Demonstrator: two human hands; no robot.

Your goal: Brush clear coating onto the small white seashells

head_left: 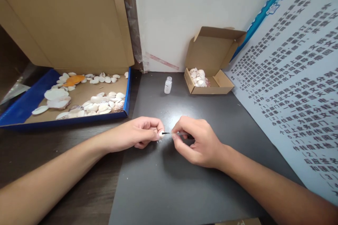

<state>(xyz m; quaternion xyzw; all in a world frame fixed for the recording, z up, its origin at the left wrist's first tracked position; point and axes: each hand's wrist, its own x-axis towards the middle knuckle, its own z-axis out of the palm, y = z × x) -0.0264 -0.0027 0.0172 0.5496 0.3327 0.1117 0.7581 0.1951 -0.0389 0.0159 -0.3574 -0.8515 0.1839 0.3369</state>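
Note:
My left hand (141, 132) rests on the dark grey mat (185, 182) with its fingers pinched round a small white shell (161, 134). My right hand (196, 141) grips a thin brush (174, 133) between thumb and fingers. The brush's dark tip touches the shell. Both hands lie near the middle of the mat, almost meeting. Behind them stands a small clear bottle (168, 85) without a cap.
A large open cardboard box (79, 95) with blue edges holds several white shells and one orange one at the left. A small cardboard box (208, 84) with shells sits at the back right. A printed poster (295, 88) leans along the right side.

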